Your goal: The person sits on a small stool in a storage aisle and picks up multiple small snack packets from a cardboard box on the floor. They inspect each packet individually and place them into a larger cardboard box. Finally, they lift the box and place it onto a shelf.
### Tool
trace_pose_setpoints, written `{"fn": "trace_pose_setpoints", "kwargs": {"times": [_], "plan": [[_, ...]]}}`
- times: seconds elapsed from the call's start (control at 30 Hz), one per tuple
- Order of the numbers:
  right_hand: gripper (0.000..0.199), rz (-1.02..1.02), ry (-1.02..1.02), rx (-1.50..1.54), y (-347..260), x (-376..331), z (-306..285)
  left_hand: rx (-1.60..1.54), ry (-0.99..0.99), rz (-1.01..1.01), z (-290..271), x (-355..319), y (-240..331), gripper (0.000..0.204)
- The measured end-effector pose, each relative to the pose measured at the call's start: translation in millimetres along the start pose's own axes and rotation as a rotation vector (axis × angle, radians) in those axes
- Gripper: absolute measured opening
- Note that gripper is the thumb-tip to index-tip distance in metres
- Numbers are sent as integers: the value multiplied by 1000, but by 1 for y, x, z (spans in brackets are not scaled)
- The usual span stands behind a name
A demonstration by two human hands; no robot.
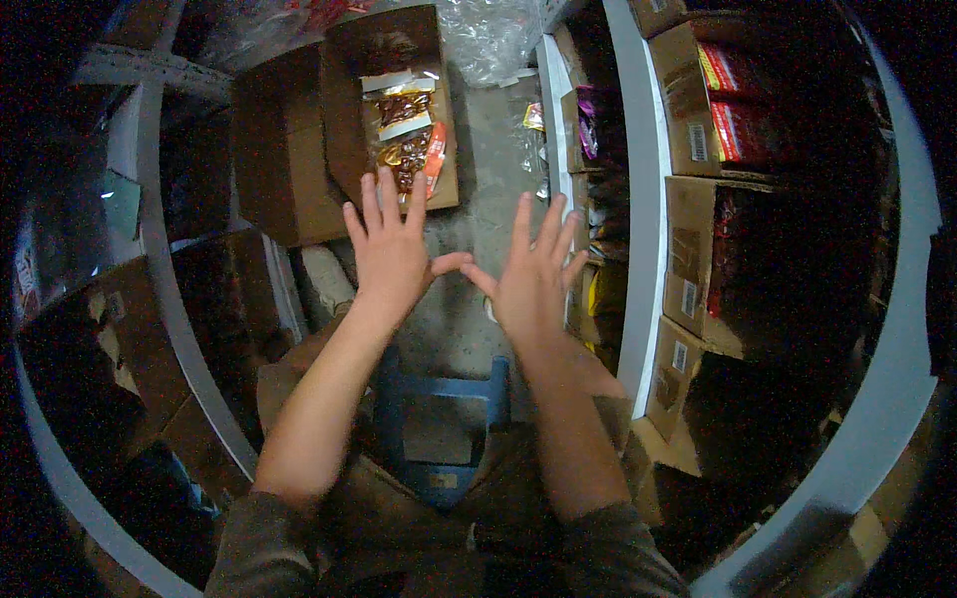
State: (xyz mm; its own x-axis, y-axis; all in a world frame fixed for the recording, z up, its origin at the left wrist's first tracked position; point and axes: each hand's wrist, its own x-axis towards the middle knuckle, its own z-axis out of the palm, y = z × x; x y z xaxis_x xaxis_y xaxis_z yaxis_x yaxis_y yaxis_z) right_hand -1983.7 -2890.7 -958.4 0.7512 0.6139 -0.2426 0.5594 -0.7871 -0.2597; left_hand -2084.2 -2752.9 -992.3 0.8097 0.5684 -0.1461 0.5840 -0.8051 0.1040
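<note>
Both of my hands are held out in front of me with the fingers spread and nothing in them. My left hand is in front of the near edge of an open cardboard box, its fingertips overlapping the box in the picture. Inside that box lie clear packets with shiny brown contents, one with an orange label. My right hand is over the grey floor, nearest to the right shelf. The two thumbs point toward each other, their tips meeting or nearly so.
Shelving with a pale upright runs along the right, holding cut-open cartons and red packets. More shelving with cartons stands on the left. Clear plastic wrap lies beyond the box. A blue frame is below, between my legs.
</note>
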Motion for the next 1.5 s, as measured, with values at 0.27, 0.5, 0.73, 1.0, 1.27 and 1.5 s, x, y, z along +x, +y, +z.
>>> {"fn": "trace_pose_setpoints", "kwargs": {"times": [0.27,0.5,0.73,1.0,1.27,1.5], "plan": [[122,49,-64,-29,11,7,-5,95,-91,14,17,5,6,122],[122,77,-184,-41,7,12,-6,-8,-270,-10,3,-9,5,121],[122,29,-160,-45,2,7,5,-128,-403,-78,34,-16,-8,115],[117,12,-205,-8,4,8,6,-305,-611,-262,158,31,-31,69],[104,-10,-234,17,5,7,7,-174,-540,-127,250,97,-44,43],[98,-34,-186,35,8,5,15,-280,-678,-317,267,112,-28,52]]}}
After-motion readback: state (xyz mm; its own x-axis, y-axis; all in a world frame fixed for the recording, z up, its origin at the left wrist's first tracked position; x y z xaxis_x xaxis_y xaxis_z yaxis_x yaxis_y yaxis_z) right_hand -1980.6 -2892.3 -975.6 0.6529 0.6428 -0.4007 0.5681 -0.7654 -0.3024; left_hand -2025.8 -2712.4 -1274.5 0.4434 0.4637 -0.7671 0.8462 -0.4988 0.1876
